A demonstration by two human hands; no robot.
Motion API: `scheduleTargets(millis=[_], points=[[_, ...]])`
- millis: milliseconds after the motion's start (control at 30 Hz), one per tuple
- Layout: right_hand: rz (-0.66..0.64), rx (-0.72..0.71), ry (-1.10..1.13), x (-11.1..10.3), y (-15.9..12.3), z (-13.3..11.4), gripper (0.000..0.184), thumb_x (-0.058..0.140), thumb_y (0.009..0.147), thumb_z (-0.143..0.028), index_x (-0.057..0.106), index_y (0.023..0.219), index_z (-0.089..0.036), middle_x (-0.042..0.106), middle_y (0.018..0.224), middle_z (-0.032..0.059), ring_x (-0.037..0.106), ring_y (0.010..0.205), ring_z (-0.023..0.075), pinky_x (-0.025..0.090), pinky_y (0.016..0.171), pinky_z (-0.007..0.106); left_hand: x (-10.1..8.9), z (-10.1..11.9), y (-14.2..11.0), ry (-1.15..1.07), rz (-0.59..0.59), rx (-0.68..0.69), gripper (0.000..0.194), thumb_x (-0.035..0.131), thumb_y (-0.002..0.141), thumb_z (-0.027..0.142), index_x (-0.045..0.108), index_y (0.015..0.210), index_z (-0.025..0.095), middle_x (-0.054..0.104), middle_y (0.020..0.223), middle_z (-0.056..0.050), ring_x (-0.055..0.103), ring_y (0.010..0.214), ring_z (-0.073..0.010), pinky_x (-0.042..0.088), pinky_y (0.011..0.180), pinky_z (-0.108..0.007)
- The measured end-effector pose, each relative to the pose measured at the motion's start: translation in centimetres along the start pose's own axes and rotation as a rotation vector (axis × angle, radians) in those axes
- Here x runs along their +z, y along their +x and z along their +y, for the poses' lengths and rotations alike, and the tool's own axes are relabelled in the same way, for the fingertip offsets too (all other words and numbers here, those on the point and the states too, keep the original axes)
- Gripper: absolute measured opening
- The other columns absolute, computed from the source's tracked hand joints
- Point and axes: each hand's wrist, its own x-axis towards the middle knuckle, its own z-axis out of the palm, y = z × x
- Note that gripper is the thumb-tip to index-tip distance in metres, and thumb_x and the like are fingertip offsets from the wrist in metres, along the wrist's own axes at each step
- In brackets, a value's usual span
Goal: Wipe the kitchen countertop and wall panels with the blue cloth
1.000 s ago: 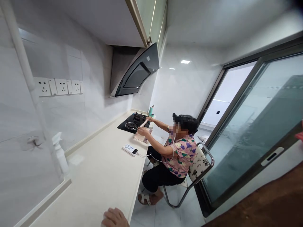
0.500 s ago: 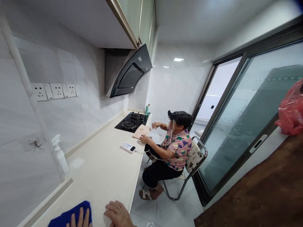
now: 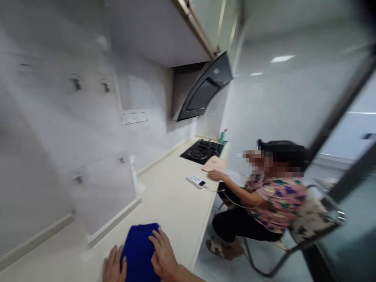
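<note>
A folded blue cloth (image 3: 139, 250) lies on the pale countertop (image 3: 173, 207) at the bottom of the view. My left hand (image 3: 114, 265) rests at the cloth's left edge, its fingers apart and its thumb over the blue fabric. Across the right edge lies my right hand (image 3: 165, 252), palm down, fingers stretched onto the cloth. Neither hand appears to be gripping it. The cloth's lower end and part of my left hand run out of the frame.
Further along the counter are a white power bank (image 3: 196, 181) with a cable, a pink cloth (image 3: 214, 163) under another person's hand (image 3: 216, 175), and a black gas hob (image 3: 202, 151). That person sits on a folding chair (image 3: 311, 215) at right. A range hood (image 3: 205, 90) overhangs the hob.
The view has swung left. My right hand has moved from the bare counter onto the blue cloth, and my left hand has shifted to its left edge. The seated person's far hand has risen.
</note>
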Motion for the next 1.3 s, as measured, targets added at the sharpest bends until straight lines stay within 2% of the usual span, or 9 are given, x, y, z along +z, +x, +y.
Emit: scheduleTargets(millis=[167,267,400,600,733,833,933,1033,1300], points=[[-0.108,-0.041,0.06,3.7,1.5,-4.9,0.07,0.057,0.083,-0.03,0.037,0.149,-0.019,0.023,0.161,0.017,0.014,0.149,0.0415,0.023,0.12,0.066,-3.4,-2.7,-0.6,0.198,0.103,-0.108,0.059,0.023,0.091,0.037,0.062,0.126,0.013,0.056,0.142,-0.017,0.044,0.139,-0.0288,0.03,0.121,-0.055],[-0.108,-0.078,0.037,4.8,1.4,-5.0,0.068,0.057,0.085,-0.03,0.037,0.149,-0.021,0.019,0.162,0.0144,0.015,0.149,0.0416,0.023,0.121,0.066,-4.5,-3.6,-1.6,0.323,0.161,-0.189,0.058,0.024,0.091,0.036,0.059,0.13,0.01,0.051,0.145,-0.02,0.039,0.142,-0.0339,0.032,0.118,-0.057],[-0.111,-0.15,-0.008,3.8,0.6,-3.8,0.067,0.052,0.087,-0.026,0.032,0.151,-0.023,0.015,0.163,0.0104,0.015,0.15,0.0374,0.024,0.122,0.062,-5.2,-3.2,-2.4,0.411,0.143,-0.175,0.061,0.02,0.094,0.036,0.052,0.136,0.006,0.044,0.149,-0.024,0.035,0.143,-0.0387,0.032,0.116,-0.059],[-0.163,-0.167,-0.067,-0.2,-1.5,0.6,0.071,0.05,0.085,-0.023,0.029,0.152,-0.022,0.022,0.163,0.008,0.018,0.151,0.0308,0.028,0.123,0.056,-5.4,-2.5,-2.3,0.387,0.122,-0.189,0.063,0.018,0.095,0.041,0.05,0.137,0.007,0.045,0.149,-0.023,0.034,0.144,-0.0353,0.03,0.119,-0.057],[-0.15,-0.093,-0.178,-3.0,-2.5,5.8,0.065,0.046,0.088,-0.027,0.031,0.151,-0.027,0.027,0.162,0.0039,0.02,0.151,0.0278,0.024,0.123,0.06,-5.2,-2.5,-2.3,0.362,0.106,-0.235,0.065,0.016,0.095,0.042,0.049,0.138,0.007,0.043,0.151,-0.022,0.032,0.146,-0.0344,0.028,0.12,-0.057],[-0.035,0.025,-0.313,-4.1,-2.3,10.1,0.064,0.046,0.09,-0.037,0.032,0.151,-0.023,0.028,0.162,0.0075,0.02,0.151,0.0299,0.021,0.123,0.062,-5.0,-2.5,-2.4,0.359,0.109,-0.254,0.064,0.017,0.094,0.041,0.049,0.138,0.008,0.042,0.152,-0.021,0.032,0.146,-0.0333,0.027,0.121,-0.056],[0.086,0.193,-0.44,-4.4,-0.7,13.9,0.069,0.047,0.089,-0.044,0.037,0.148,-0.012,0.028,0.16,0.0166,0.02,0.151,0.0329,0.024,0.123,0.057,-4.7,-2.4,-2.5,0.369,0.144,-0.24,0.062,0.018,0.095,0.039,0.05,0.137,0.007,0.043,0.151,-0.021,0.031,0.146,-0.033,0.025,0.122,-0.056],[0.074,0.271,-0.525,-4.5,2.4,16.0,0.068,0.045,0.089,-0.043,0.039,0.147,-0.01,0.031,0.159,0.017,0.024,0.15,0.0315,0.023,0.123,0.052,-4.4,-2.6,-2.6,0.373,0.184,-0.224,0.06,0.02,0.095,0.037,0.051,0.136,0.007,0.044,0.15,-0.022,0.03,0.147,-0.032,0.023,0.122,-0.055],[-0.033,0.417,-0.617,-2.9,11.8,14.5,0.066,0.042,0.089,-0.045,0.032,0.151,-0.027,0.026,0.162,0.0117,0.021,0.149,0.0399,0.017,0.119,0.06,-3.7,-3.0,-2.8,0.401,0.223,-0.184,0.057,0.024,0.094,0.034,0.051,0.137,0.006,0.043,0.151,-0.022,0.031,0.146,-0.035,0.027,0.12,-0.059]])
